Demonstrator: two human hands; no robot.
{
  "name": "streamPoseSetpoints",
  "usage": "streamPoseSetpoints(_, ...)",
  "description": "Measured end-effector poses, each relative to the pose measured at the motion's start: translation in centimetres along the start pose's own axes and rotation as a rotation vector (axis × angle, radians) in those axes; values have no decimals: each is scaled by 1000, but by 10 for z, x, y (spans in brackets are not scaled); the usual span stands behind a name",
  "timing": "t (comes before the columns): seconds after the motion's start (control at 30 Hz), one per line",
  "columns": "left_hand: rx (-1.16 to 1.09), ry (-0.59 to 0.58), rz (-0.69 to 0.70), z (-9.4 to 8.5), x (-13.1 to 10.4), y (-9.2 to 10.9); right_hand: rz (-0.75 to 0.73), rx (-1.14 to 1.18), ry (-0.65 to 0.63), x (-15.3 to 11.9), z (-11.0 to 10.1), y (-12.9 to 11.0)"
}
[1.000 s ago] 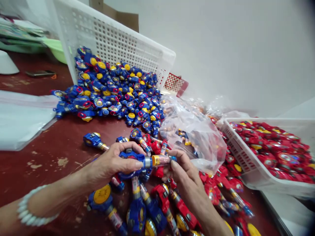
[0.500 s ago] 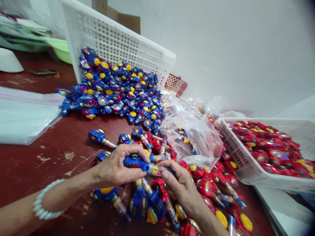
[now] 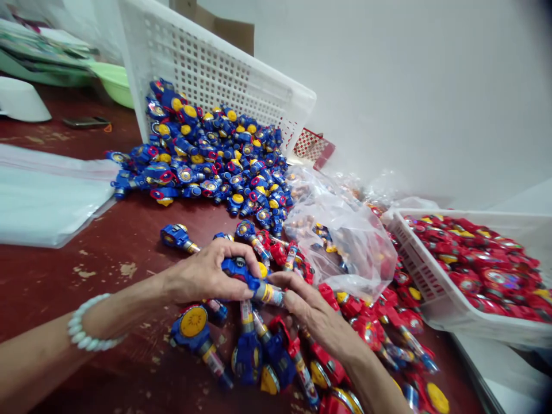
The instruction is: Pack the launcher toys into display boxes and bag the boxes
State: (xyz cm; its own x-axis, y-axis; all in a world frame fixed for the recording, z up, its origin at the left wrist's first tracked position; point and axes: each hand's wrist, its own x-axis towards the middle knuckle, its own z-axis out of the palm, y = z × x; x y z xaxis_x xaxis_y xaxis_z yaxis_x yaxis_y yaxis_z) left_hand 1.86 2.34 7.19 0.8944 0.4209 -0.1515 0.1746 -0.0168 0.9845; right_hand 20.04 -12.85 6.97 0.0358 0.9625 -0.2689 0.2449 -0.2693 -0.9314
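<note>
My left hand (image 3: 215, 270) is closed around the blue head of a blue toy (image 3: 239, 269), a plastic piece with a clear printed tube at one end. At that tube end, my right hand (image 3: 313, 307) pinches with thumb and fingers; its fingertips partly hide the end. Below my hands lie several more blue toys with tubes, one showing a yellow disc (image 3: 194, 321). A red toy with a tube (image 3: 297, 356) rests under my right hand, among other red ones. Another blue toy (image 3: 175, 236) lies beyond my left hand.
A tipped white basket (image 3: 224, 63) spills a heap of blue toy heads (image 3: 215, 161). To the right, a white basket (image 3: 478, 319) holds red toy heads. A clear plastic bag (image 3: 357, 247) lies between. Plastic sleeves (image 3: 47, 195), a phone (image 3: 86, 122) and a green bowl (image 3: 114, 83) are left.
The held toy has tilted, its tube end pointing slightly more downward. My right fingers have shifted toward the tube's end. The whole view has moved slightly.
</note>
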Motion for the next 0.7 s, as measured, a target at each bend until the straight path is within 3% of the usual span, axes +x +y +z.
streamPoseSetpoints(0.1, -205, 46, -94, -6, 2, -4, -190, -272, 172, -3, -1, 0)
streamPoseSetpoints(0.17, -303, 58, -108, -9, 4, -7, -141, -202, 162, -2, -2, 3)
streamPoseSetpoints(0.27, -306, 62, -23, -9, 9, -10, -18, -47, 101, 2, -4, 9)
streamPoseSetpoints(0.4, -366, 112, -1, 0, 16, -11, -207, -363, 293, 13, -9, 14)
streamPoseSetpoints(0.5, -168, 136, 91, 1, 23, -10, -167, -369, 276, 23, -14, 17)
streamPoseSetpoints(0.57, 28, 138, 223, -11, 28, -8, -156, -325, 298, 29, -21, 22)
streamPoseSetpoints(0.63, 251, 328, 270, -38, 33, -4, -180, -327, 377, 34, -28, 32)
streamPoseSetpoints(0.67, 360, 486, 252, -55, 34, -2, -193, -347, 412, 35, -31, 37)
streamPoseSetpoints(0.7, 558, 742, 177, -74, 35, 0, -207, -378, 443, 36, -34, 43)
